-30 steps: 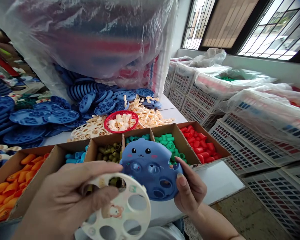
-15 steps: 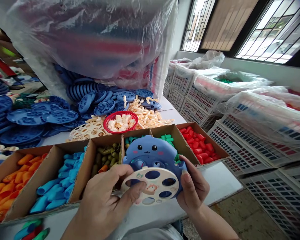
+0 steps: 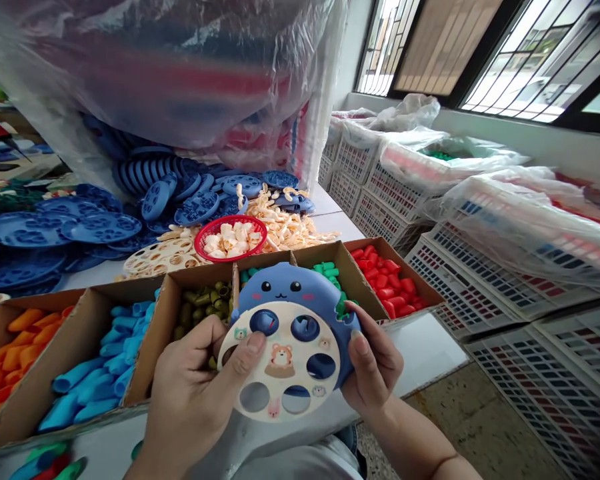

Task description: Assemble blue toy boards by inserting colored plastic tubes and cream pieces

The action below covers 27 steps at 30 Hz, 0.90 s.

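Head view: left hand [image 3: 195,387] is pinching one cream disc [image 3: 281,363] with six holes; right hand [image 3: 375,363] is pinching one blue plate [image 3: 313,287] behind it.

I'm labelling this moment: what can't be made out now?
Head view, blue piece: much of its lower front, hidden by the cream disc.
Head view, left hand: some fingertips, hidden behind the cream disc.
Head view, orange pieces: some cut off by the left edge.
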Each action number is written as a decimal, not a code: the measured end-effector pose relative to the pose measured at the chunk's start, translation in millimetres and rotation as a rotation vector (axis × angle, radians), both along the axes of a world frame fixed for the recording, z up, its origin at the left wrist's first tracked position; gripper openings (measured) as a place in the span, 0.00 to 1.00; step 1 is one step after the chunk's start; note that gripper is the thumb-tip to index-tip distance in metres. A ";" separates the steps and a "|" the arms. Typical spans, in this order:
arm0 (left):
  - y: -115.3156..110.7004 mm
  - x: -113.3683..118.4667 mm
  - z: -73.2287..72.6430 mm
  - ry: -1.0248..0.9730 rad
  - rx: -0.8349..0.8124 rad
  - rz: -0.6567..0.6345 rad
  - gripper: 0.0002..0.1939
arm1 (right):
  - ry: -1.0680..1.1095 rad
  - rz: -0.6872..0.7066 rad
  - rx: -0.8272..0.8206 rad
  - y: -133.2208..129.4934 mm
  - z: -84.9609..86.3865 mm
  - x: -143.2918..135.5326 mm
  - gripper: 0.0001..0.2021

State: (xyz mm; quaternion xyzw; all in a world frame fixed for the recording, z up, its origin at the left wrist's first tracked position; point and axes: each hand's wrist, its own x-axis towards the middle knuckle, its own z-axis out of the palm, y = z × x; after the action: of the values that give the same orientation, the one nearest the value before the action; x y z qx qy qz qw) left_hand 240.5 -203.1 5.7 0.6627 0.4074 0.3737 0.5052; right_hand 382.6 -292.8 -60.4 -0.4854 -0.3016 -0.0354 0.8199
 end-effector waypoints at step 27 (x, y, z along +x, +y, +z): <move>53.1 -13.0 -35.9 -0.517 -0.326 -0.630 0.26 | -0.375 -0.005 -0.064 -26.0 -1.5 -9.8 0.16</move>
State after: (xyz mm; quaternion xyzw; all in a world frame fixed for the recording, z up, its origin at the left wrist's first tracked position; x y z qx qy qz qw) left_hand 227.4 -150.1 -30.2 0.5510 0.0992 0.2855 0.7779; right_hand 372.7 -318.9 -61.9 -0.4969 -0.4491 -0.1177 0.7332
